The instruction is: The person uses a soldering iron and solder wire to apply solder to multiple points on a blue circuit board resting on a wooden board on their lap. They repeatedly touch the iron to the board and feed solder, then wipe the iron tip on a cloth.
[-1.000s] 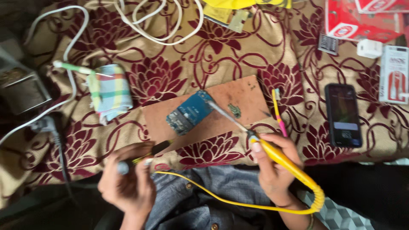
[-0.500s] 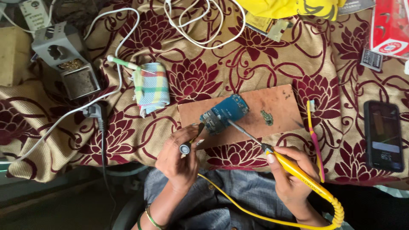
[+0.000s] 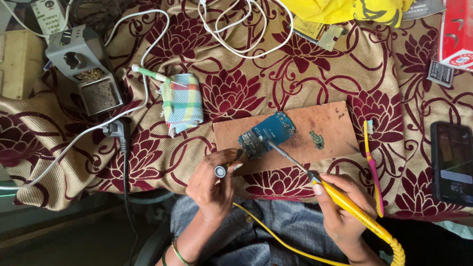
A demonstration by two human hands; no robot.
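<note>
A blue circuit board (image 3: pixel 268 133) lies tilted on a brown wooden board (image 3: pixel 322 130). My right hand (image 3: pixel 342 209) grips a yellow soldering iron (image 3: pixel 345 202) like a pen, and its metal tip touches the blue board's lower edge. My left hand (image 3: pixel 212 184) holds a small dark tool (image 3: pixel 224 168) with a round silver end, its point at the board's left corner. A tiny green circuit piece (image 3: pixel 317 139) rests on the wooden board to the right. The iron's yellow cord (image 3: pixel 281 239) runs across my lap.
A maroon floral cloth (image 3: pixel 236 88) covers the surface. On it lie a checked folded cloth (image 3: pixel 182 102), a grey soldering stand (image 3: pixel 86 69), white cables (image 3: pixel 236 34), a pink and yellow toothbrush (image 3: pixel 373 165), a black phone (image 3: pixel 452 162), a red box (image 3: pixel 456 32) and a yellow bag (image 3: pixel 345 10).
The view has swung left, so the stand has come into sight. My left hand rose from my lap to the blue board's left corner with its tool. The iron tip stays on the board.
</note>
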